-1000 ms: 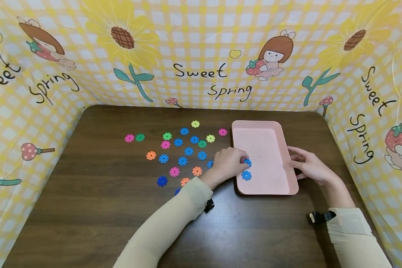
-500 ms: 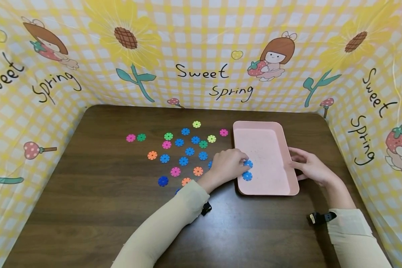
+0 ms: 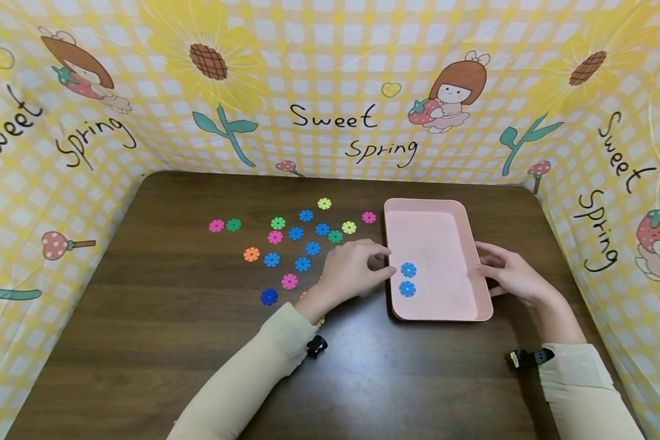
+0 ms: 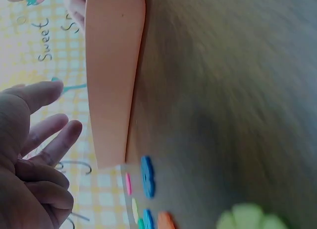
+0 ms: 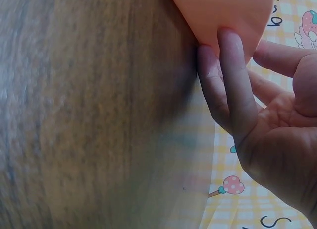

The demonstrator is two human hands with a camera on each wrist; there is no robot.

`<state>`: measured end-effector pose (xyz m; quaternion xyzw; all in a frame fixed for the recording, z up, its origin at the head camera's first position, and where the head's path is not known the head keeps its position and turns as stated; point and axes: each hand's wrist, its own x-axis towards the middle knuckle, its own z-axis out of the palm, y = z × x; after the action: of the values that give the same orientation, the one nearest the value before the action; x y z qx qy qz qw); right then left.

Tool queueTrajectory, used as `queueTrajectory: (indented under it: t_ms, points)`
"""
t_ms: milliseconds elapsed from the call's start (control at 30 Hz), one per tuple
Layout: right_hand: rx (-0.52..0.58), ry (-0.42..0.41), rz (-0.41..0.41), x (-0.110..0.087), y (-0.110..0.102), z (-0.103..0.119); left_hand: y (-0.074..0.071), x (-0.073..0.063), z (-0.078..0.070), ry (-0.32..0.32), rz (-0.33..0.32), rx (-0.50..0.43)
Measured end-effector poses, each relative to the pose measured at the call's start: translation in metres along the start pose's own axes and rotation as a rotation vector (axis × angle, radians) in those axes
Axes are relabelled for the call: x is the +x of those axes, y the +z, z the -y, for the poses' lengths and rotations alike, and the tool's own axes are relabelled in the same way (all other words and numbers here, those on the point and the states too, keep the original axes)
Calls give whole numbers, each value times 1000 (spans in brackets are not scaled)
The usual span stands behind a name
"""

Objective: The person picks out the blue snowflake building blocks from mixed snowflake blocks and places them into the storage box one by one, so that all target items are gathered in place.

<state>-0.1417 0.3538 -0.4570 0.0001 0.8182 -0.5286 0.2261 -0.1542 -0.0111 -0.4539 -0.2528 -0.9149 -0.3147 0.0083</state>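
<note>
Inside the pink tray (image 3: pixel 440 235): a farther blue disc (image 3: pixel 408 269) and a nearer blue disc (image 3: pixel 407 289) lie flat, close to the left wall; whether their notched edges touch, I cannot tell.
Left hand (image 3: pixel 352 269): over the tray's left rim, beside the two blue discs; thumb and forefinger spread with nothing between them, the lower fingers folded in the left wrist view.
Right hand (image 3: pixel 511 275): at the tray's right side, fingers spread and fairly straight, tips against the outer wall, thumb at the rim.
Left of the tray, nearest: a pink disc (image 3: pixel 369 217) just beside the far part of the left wall, with a yellow disc (image 3: pixel 349 227) and a dark green disc (image 3: pixel 335 236) a little farther out.
Left of the tray, middle: more discs scattered flat, several of them blue, among them a light green disc (image 3: pixel 277 223) and a dark blue disc (image 3: pixel 269 297); the left arm covers part of this group.
Left of the tray, farthest: an outer pink disc (image 3: pixel 216 225) and an outer green disc (image 3: pixel 233 225) side by side.
Under the tray: a dark wooden table (image 3: pixel 143 318), shiny in front of the tray.
Behind the tray: a yellow checked cloth (image 3: pixel 319 67) printed with flowers and "Sweet Spring".
In front of the tray, to either side: pale sleeves (image 3: pixel 242 379) and black wrist straps (image 3: pixel 316 346).
</note>
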Motion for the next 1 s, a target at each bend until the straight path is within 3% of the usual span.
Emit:
queueTrajectory:
  t_ms: [233, 600, 833, 1000]
  points:
    - [7, -3, 1, -1, 1, 0, -19, -22, 22, -37, -27, -7]
    - [3, 4, -1, -1, 0, 0, -59, -58, 86, -175, -75, -49]
    - [2, 1, 0, -3, -1, 2, -87, -75, 113, -267, -83, 46]
    - [15, 2, 3, -2, -2, 0, -96, -85, 130, -305, -75, 126]
